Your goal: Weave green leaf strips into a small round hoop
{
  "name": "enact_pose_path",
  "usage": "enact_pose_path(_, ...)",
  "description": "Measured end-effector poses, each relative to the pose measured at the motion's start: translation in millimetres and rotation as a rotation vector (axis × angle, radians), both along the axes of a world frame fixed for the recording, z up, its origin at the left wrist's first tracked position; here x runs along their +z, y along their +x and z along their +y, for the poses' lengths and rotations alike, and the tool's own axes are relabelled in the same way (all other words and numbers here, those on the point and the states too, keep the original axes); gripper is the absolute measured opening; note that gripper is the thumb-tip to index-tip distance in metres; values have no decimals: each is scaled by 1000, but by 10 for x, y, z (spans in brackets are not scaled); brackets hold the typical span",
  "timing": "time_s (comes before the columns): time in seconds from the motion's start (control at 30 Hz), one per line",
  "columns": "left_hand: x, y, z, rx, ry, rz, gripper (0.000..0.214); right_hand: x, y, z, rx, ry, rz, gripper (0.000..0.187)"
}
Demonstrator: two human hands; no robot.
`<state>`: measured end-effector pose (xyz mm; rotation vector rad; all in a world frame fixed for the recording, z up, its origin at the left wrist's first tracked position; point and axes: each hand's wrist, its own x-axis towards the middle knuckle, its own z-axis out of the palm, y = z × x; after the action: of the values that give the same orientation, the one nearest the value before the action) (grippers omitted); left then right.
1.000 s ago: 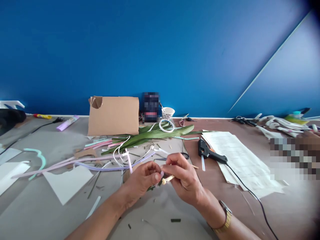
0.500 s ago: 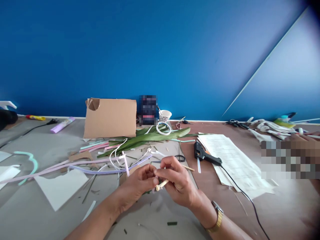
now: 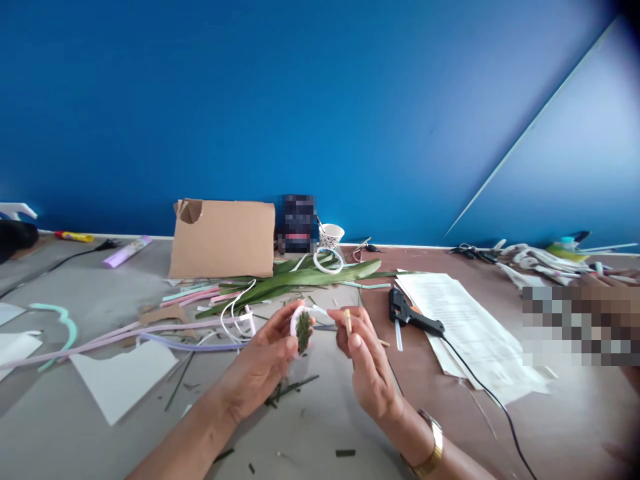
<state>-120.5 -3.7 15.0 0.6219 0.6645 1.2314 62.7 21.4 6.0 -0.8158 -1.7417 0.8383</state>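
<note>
My left hand (image 3: 265,357) is closed around a small white paper ring (image 3: 301,329) filled with dark green leaf bits, held upright above the table. My right hand (image 3: 361,357) is just to its right, pinching a short wooden stick (image 3: 347,321) that points upward. The two hands are a little apart. A gold watch (image 3: 431,443) sits on my right wrist. Under the hands lie loose green scraps (image 3: 290,388) on the grey table (image 3: 75,413).
Long green leaves (image 3: 300,277), pastel paper strips (image 3: 150,328) and a cardboard piece (image 3: 223,239) lie behind the hands. A black glue gun (image 3: 413,317) with its cord rests on printed sheets (image 3: 470,327) to the right. A patterned cup (image 3: 331,235) stands by the blue wall.
The hands have come apart and risen. The left hand has turned the leaf-filled ring upright to face me, and the right hand has pulled the stick away from it.
</note>
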Motion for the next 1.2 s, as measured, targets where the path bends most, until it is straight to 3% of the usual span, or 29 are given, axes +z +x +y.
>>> enact_pose_path(0.27,0,-55,51,150,-1,-4,52,-73,-171,-95,116,-15,-33,30)
enact_pose_path(0.57,-14,-38,63,163,-11,-28,47,-230,-198,-108,120,-153,-3,28)
enact_pose_path(0.73,-18,-41,72,194,-15,-45,41,-134,-212,-96,129,-95,23,26)
enact_pose_path(0.93,10,-44,76,237,-12,-45,42,-69,-225,-31,42,-41,54,25)
enact_pose_path(1.07,1,-59,92,279,3,-79,40,23,-245,8,-13,-151,80,25)
enact_pose_path(1.2,-33,-72,112,295,23,-100,40,254,-361,24,21,-385,135,28)
